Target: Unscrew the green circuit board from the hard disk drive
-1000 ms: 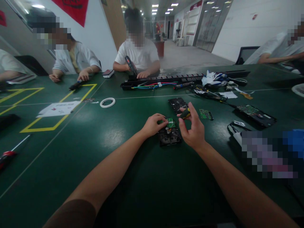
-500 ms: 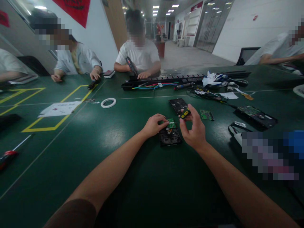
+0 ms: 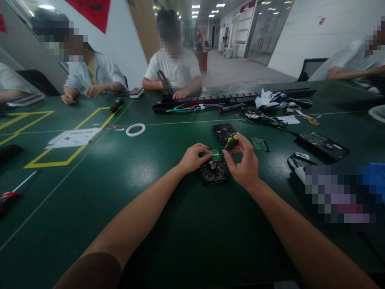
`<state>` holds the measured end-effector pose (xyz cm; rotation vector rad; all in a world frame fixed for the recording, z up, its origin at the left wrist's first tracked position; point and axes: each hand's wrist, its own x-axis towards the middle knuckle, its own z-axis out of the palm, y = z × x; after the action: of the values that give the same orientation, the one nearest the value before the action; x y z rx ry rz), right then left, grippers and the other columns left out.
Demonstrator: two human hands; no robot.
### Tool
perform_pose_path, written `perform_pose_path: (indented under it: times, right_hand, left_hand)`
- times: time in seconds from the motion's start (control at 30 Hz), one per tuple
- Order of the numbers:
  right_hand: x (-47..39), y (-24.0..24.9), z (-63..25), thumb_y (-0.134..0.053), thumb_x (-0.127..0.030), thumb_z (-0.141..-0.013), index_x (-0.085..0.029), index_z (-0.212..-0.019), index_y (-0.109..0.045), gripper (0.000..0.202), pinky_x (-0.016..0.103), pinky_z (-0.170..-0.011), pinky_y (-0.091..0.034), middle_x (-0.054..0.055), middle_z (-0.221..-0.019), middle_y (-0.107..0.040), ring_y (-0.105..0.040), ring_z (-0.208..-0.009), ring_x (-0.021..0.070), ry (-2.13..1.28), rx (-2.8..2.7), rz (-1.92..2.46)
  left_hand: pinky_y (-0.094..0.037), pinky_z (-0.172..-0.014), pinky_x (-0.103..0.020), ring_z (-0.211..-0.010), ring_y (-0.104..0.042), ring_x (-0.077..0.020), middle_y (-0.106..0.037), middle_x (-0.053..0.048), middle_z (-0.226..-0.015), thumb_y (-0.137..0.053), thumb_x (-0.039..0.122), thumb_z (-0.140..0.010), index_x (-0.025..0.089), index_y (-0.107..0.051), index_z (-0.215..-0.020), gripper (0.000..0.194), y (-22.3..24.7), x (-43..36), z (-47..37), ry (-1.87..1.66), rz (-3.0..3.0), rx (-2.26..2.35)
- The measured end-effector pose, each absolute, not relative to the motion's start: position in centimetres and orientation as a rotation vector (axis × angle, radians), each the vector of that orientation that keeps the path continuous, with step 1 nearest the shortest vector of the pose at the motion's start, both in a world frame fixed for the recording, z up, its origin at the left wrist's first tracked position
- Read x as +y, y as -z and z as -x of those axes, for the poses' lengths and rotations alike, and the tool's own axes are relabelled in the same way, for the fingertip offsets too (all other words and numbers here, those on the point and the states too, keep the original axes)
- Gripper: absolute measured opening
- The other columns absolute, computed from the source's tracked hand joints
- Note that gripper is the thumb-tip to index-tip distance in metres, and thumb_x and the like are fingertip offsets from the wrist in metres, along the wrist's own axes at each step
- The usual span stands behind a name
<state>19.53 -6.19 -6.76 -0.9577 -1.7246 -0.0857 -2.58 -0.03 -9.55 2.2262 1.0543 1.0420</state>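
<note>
A black hard drive (image 3: 214, 173) lies in front of me, with a green circuit board (image 3: 215, 155) at its far end. My left hand (image 3: 194, 157) is closed, fingertips pinching the left edge of that board. In my right hand (image 3: 244, 162) is a stubby yellow-and-black screwdriver (image 3: 231, 142), held between thumb and fingers above the table, right of the board. Its shaft cannot be made out. Just behind it rests a second hard drive (image 3: 223, 132). A loose green circuit board (image 3: 260, 144) lies to the right of my right hand.
Farther right is another drive with a green board (image 3: 323, 146). Behind are a long black power strip (image 3: 210, 101), coloured wires, cables and white gloves (image 3: 267, 99). A tape roll (image 3: 135, 129) and a red-handled screwdriver (image 3: 10, 195) lie left. Several people sit around the table.
The screwdriver in my right hand has turned and shifted slightly left, towards the board. My left hand stays put. The person at far left has drawn a hand back from a black tool.
</note>
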Motion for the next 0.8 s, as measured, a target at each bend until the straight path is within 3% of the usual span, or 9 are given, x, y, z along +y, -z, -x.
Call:
perform_pose_path:
  times: [0.23, 0.5, 0.67, 0.8]
  right_hand:
    - [-6.1, 7.01, -19.48, -0.063, -0.024, -0.096, -0.031, -0.163, -0.026, 0.077, 0.048, -0.094, -0.067, 0.014, -0.152, -0.055, -0.074, -0.11, 0.0271, 0.037, -1.724, 0.966]
    - [-6.16, 6.68, -19.62, -0.069, -0.028, -0.093, -0.034, -0.16, -0.033, 0.076, 0.046, -0.081, -0.069, 0.012, -0.14, -0.061, -0.073, -0.102, 0.0267, 0.129, -1.732, 0.987]
    - [-6.25, 6.33, -19.75, -0.062, -0.023, -0.096, -0.033, -0.161, -0.031, 0.074, 0.05, -0.091, -0.067, 0.011, -0.147, -0.058, -0.07, -0.114, 0.0288, 0.134, -1.764, 0.966]
    - [-6.18, 6.45, -19.83, -0.062, -0.023, -0.096, -0.033, -0.161, -0.032, 0.073, 0.049, -0.09, -0.068, 0.011, -0.145, -0.06, -0.072, -0.108, 0.0272, 0.148, -1.76, 0.982]
  left_hand:
    - [-0.055, -0.102, -0.04, -0.107, -0.071, -0.0217, -0.074, -0.007, -0.111, -0.076, 0.03, -0.092, 0.022, -0.08, -0.096, 0.01, 9.82, 0.13, 2.52, -1.054, -2.222, 1.055]
    - [-0.055, -0.102, -0.039, -0.109, -0.07, -0.0217, -0.075, -0.007, -0.109, -0.075, 0.028, -0.093, 0.022, -0.079, -0.096, 0.009, 9.39, -0.1, 2.56, -1.049, -2.239, 1.041]
    - [-0.055, -0.102, -0.04, -0.108, -0.071, -0.0219, -0.075, -0.008, -0.109, -0.076, 0.029, -0.093, 0.021, -0.079, -0.095, 0.009, 9.36, -0.16, 2.49, -1.051, -2.228, 1.055]
    - [-0.055, -0.102, -0.04, -0.109, -0.071, -0.0218, -0.075, -0.007, -0.11, -0.075, 0.029, -0.093, 0.021, -0.079, -0.095, 0.009, 9.36, -0.17, 2.51, -1.056, -2.23, 1.045]
